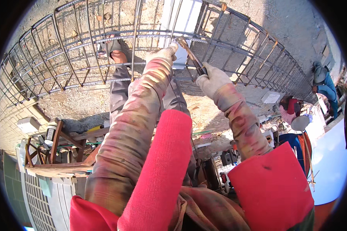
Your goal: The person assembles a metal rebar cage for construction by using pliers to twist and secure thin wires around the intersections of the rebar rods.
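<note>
A long cage of ribbed steel rebar (121, 35) with square stirrups stretches across the ground in front of me. My right hand (215, 80), in a pale work glove, is closed around the handles of a pair of pincers (194, 59). Their jaws meet the cage where a stirrup crosses a long bar. Just left of the jaws, my gloved left hand (162, 54) has its fingers pinched together at the same bar. What sits between those fingers is too small to make out. Under this part of the cage lies a white board (181, 17).
My sandalled foot (117, 48) is beneath the cage's near side. At left stand a wooden frame (57, 148), a white can (50, 134) and a concrete block (28, 125). Far right, a person in blue (327, 90) and another in pink and red (291, 107) are beside the cage.
</note>
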A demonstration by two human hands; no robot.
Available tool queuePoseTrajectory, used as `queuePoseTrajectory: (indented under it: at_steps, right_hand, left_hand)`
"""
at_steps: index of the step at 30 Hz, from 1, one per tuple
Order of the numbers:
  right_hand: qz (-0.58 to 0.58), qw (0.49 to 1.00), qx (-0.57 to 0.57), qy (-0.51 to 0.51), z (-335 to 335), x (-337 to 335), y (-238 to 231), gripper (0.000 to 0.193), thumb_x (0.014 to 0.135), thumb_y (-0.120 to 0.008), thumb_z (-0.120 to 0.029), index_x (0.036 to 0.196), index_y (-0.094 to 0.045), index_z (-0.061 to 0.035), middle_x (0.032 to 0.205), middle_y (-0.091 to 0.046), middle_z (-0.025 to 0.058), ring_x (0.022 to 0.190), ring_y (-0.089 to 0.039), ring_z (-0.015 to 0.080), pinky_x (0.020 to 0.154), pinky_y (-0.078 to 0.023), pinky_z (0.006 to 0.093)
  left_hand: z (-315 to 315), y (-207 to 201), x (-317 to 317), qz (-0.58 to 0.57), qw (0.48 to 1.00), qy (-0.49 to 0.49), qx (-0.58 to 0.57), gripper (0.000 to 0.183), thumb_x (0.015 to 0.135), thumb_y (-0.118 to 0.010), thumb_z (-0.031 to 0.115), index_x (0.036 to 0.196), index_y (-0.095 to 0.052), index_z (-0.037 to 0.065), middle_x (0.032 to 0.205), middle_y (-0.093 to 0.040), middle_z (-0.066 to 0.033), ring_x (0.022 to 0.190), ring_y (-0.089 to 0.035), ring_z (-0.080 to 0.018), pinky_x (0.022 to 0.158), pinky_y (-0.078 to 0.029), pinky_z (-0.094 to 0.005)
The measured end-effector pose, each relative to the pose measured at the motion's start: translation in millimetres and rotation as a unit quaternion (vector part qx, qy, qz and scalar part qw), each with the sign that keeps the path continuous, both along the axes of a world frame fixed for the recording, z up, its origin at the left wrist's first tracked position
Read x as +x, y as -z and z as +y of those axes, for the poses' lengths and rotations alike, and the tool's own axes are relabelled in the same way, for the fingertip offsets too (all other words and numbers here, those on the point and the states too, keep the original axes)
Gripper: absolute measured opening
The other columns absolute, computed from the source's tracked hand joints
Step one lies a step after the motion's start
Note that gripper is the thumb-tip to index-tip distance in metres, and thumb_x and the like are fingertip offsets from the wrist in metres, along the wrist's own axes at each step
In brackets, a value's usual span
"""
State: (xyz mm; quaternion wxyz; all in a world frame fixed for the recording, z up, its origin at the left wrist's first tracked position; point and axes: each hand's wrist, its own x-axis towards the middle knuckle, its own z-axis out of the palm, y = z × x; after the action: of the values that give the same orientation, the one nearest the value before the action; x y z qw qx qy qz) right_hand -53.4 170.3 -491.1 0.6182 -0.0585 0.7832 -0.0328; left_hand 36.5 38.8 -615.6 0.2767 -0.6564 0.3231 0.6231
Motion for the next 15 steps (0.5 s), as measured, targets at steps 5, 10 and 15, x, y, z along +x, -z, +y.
queuePoseTrajectory:
  at_steps: [5,10,15]
  right_hand:
    - [0.076,0.994,-0.069,-0.022,-4,-5,-5,0.039,0.076,-0.053,-0.019,0.111,-0.052,-0.0033,0.083,-0.060,0.0260,0.086,-0.059,0.0393,0.076,-0.045,0.0435]
    - [0.068,0.977,0.076,-0.189,-32,-22,-21,0.048,0.078,-0.056,-0.022,0.121,-0.045,-0.0062,0.097,-0.058,0.0291,0.097,-0.057,0.0419,0.085,-0.046,0.0451]
    - [0.046,0.958,0.132,-0.252,-68,-29,-37,0.046,0.082,-0.056,-0.023,0.123,-0.043,-0.0070,0.109,-0.053,0.0282,0.100,-0.056,0.0440,0.087,-0.046,0.0453]
  left_hand:
    - [3,-2,-8,-0.002,0.999,0.042,-0.015,0.031,0.069,-0.076,0.029,0.075,-0.063,0.001,0.066,-0.062,-0.0078,0.055,-0.055,-0.0155,0.055,-0.044,-0.0311]
    - [5,-4,-11,-0.014,0.998,0.054,-0.033,0.035,0.069,-0.076,0.032,0.081,-0.063,0.002,0.072,-0.064,-0.0078,0.062,-0.057,-0.0159,0.061,-0.045,-0.0306]
    - [3,-1,-9,-0.035,0.994,0.100,-0.008,0.043,0.069,-0.075,0.039,0.090,-0.063,0.003,0.081,-0.065,-0.0090,0.075,-0.058,-0.0180,0.073,-0.045,-0.0287]
